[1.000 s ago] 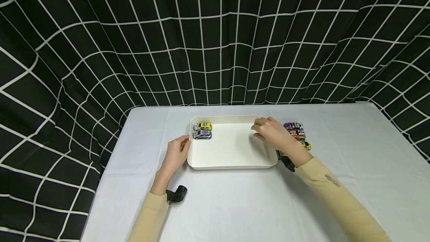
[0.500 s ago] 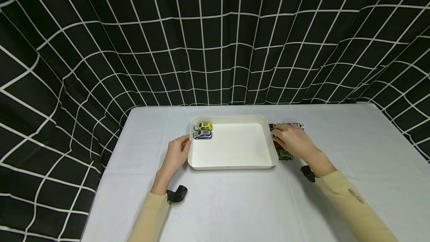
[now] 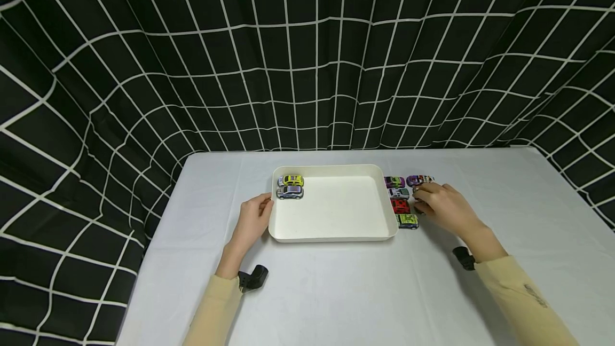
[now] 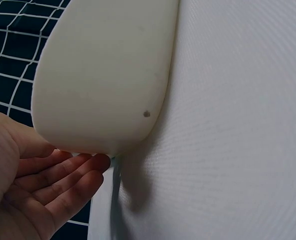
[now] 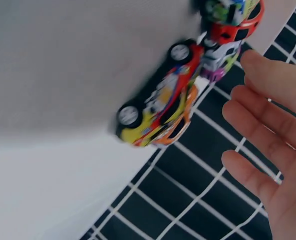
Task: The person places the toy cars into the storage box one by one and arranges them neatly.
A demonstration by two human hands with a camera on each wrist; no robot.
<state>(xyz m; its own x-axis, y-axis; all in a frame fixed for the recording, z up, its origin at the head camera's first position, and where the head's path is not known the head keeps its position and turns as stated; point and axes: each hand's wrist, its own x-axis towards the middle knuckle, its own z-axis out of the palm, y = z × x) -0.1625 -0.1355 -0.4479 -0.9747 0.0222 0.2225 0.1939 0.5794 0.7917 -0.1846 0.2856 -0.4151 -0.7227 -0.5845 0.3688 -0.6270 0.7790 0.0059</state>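
white plastic makes the shallow tray (image 3: 331,231), which sits in the middle of the worktop (image 3: 336,292) under a pale cloth. the left hand (image 3: 252,218) rests against the tray's left wall with the fingers relaxed and almost straight, grasping nothing; the left wrist view shows the fingers (image 4: 62,177) lying just under the rounded corner of the tray (image 4: 102,75), i think to keep it from sliding. inside the tray, in the far left corner, a yellow car (image 3: 291,180) and a silver car (image 3: 290,192) stand side by side, touching or nearly so, parked tight to the wall so the rest of the floor stays free. just beside the right wall of the tray a column of small cars waits on the cloth: a purple and green car (image 3: 394,181), a white car (image 3: 399,193), a red car (image 3: 400,206) and a green car (image 3: 407,221). the right hand (image 3: 444,207) hovers over a second column, near a purple car (image 3: 419,180). in the right wrist view its fingers (image 5: 268,125) are released and spread, close to an orange and yellow car (image 5: 160,107) but not touching it, so this hand holds nothing.
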